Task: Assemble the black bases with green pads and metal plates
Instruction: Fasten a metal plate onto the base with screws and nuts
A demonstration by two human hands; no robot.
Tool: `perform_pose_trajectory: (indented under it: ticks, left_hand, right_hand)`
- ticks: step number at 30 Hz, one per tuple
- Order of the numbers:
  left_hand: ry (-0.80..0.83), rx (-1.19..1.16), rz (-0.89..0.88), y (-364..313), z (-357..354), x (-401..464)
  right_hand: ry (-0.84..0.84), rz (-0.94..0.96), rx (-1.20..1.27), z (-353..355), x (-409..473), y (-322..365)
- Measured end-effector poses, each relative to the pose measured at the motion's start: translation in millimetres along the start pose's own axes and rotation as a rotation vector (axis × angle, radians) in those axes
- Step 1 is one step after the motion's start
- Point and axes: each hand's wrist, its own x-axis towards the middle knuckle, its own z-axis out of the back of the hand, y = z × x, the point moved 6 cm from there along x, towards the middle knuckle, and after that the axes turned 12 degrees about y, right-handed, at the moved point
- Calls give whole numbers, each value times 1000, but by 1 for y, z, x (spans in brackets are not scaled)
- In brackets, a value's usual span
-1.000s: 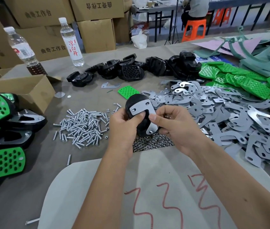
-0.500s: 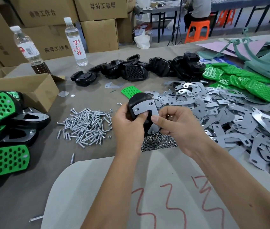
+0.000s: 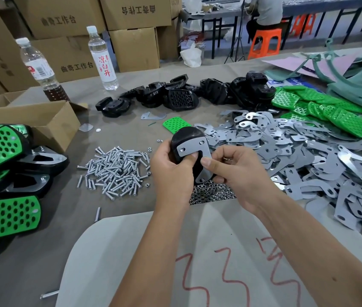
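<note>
black base [image 3: 183, 138]: held up above the counter [image 3: 131, 89], over the nut pile [image 3: 212, 192], between both hands
metal plate [image 3: 194, 149]: lies flat on the base's upturned face; two holes along its top edge show something in them, can't tell if screw tips or just the holes; its long leg runs down toward the right hand
left hand [image 3: 172, 167]: grip wraps the base from the left, fingers curled behind it, thumb pressed onto the plate's lower left corner
right hand [image 3: 231, 171]: fingers curled, thumb tip against the plate's long leg, fingers under the base's lower end; something small and shiny sits between the fingers, probably a nut, too small to confirm
base vs grip: base sits mostly in the left palm, top end sticks out above both hands; the right hand only touches the lower right edge
step (my read): plate is being lined up on the base, fasteners next
risk 1: plate is only thumb-pinned, so if a thumb lifts it can slide and the holes go out of line
risk 2: the small part in the right hand can drop into the nut pile below while the thumb is busy with the plate
risk 3: any screws pushed in from the far side can back out if the base tilts, nothing visible holds them
supplies: screw pile [image 3: 115, 171] just left of the hands, loose plates [image 3: 308, 156] to the right, green pads [image 3: 330, 111] far right, spare bases [image 3: 175, 96] behind
finished units [image 3: 5, 173]: stacked at the left edge
</note>
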Motion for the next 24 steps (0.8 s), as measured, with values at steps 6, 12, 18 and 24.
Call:
perform_pose_trajectory:
  ticks: [6, 12, 18, 24]
  left_hand:
    - [183, -92, 118, 1, -6, -1]
    - [118, -86, 146, 7, -3, 1]
    - [246, -84, 117, 7, -9, 1]
    - [254, -53, 82, 6, -8, 2]
  right_hand:
    - [-63, -68, 64, 9, 0, -5]
    - [-146, -66, 18, 17, 0, -8]
    - [-36, 44, 31, 16, 1, 2]
    - [-58, 61, 34, 18, 2, 1]
